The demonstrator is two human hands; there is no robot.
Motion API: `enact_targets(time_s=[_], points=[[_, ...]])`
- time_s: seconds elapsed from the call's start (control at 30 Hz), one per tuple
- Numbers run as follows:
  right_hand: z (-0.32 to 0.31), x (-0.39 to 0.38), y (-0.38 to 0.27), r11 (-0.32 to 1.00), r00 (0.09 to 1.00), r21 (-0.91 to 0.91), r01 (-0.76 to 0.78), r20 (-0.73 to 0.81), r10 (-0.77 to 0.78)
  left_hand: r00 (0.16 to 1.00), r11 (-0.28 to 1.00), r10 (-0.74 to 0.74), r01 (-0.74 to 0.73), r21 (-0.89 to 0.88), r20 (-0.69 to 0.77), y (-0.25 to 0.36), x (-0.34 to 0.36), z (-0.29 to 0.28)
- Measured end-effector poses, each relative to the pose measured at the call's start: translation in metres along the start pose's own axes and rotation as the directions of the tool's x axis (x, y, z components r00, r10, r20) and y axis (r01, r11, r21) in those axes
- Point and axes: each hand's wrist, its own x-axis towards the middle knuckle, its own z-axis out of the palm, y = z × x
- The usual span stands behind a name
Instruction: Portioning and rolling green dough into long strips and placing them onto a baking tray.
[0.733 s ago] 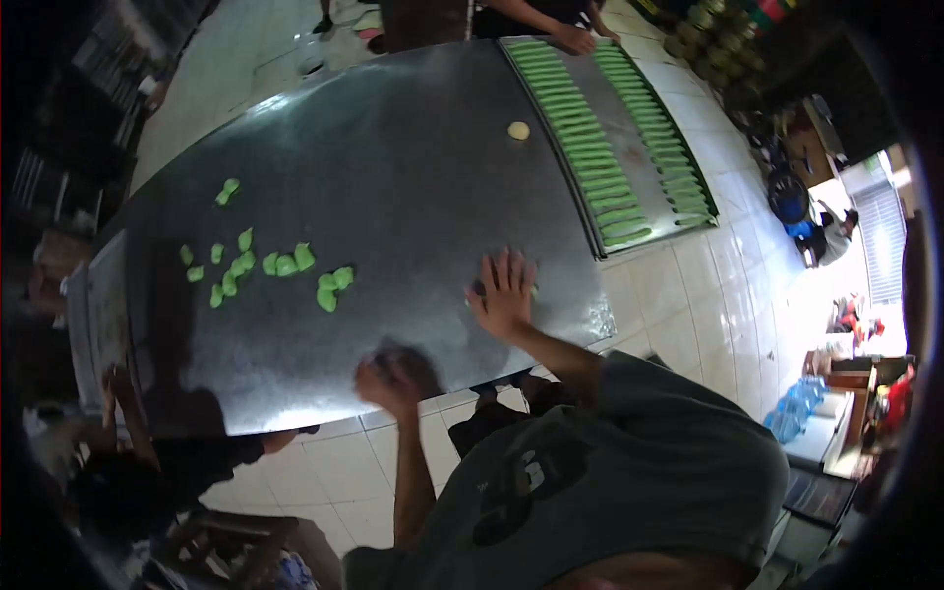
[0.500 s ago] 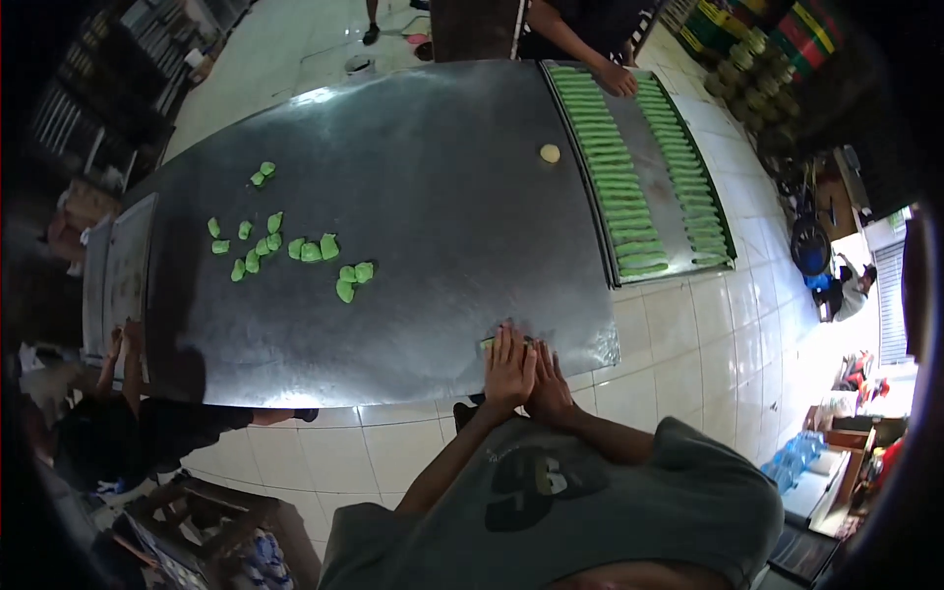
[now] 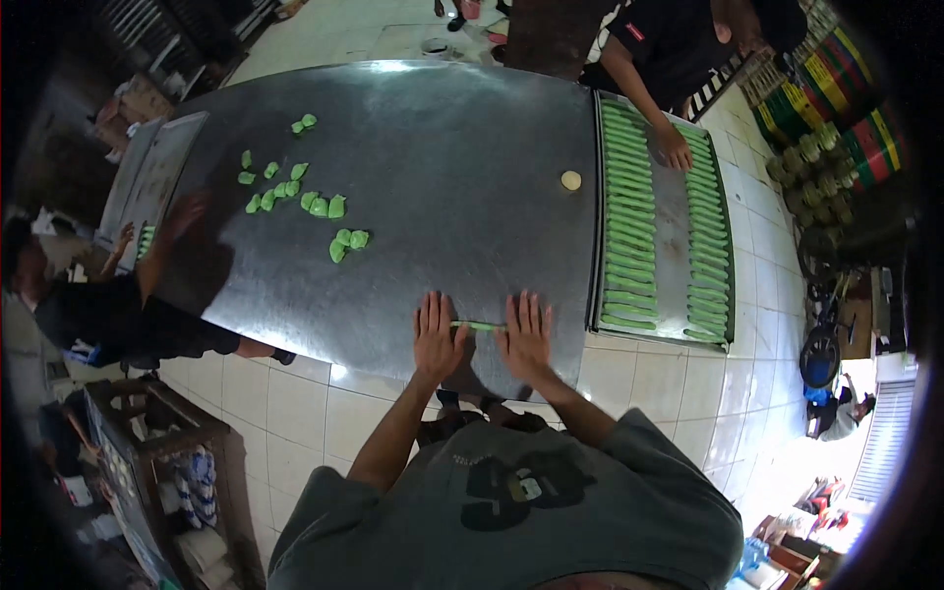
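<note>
A thin strip of green dough (image 3: 479, 325) lies crosswise on the metal table (image 3: 462, 167) near its front edge. My left hand (image 3: 437, 339) lies flat, palm down, over the strip's left end, fingers stretched forward. Over the right end rests my right hand (image 3: 526, 336), also flat with its fingers apart. Only the strip's middle shows between my thumbs; its ends are hidden. Farther left on the table, several small green dough pieces (image 3: 318, 206) are scattered in clusters. One pale round lump (image 3: 570, 180) sits alone toward the right.
At the table's right end stands a metal tray (image 3: 674, 285) with two rows of green dough strips. A co-worker's hand (image 3: 675, 146) is over it. Another person (image 3: 118, 315) works at the left end beside a second tray (image 3: 187, 128). A wooden rack (image 3: 162, 433) stands at lower left.
My hands were close together, nearly overlapping, and are now spread apart with the green strip showing between them. The view has shifted. The left person's arm now reaches over the table.
</note>
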Motion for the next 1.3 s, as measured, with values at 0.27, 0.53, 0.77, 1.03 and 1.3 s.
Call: enact_targets(time_s=[0.27,0.53,0.77,1.03,1.3], points=[[-0.024,-0.058,0.021,0.892,0.994,0.441,0.103,-0.089,-0.070,0.967,0.950,-0.250,0.234,-0.209,-0.053,0.007,-0.052,-0.043],[-0.031,-0.026,0.036,0.692,0.971,0.712,-0.119,0.230,-0.070,0.931,0.721,-0.324,0.360,-0.592,0.171,-0.023,-0.035,-0.054],[-0.033,0.006,-0.018,0.494,0.945,0.807,-0.325,0.291,0.148,0.872,0.430,-0.355,0.473,-0.769,0.337,-0.061,-0.016,-0.081],[0.046,0.075,-0.128,0.573,0.948,0.766,-0.292,0.313,0.065,0.838,0.539,-0.524,0.465,-0.702,0.152,-0.184,-0.012,-0.127],[0.043,0.145,-0.246,0.650,0.955,0.716,-0.255,0.292,0.052,0.794,0.563,-0.600,0.326,-0.760,-0.104,-0.282,0.000,-0.184]])
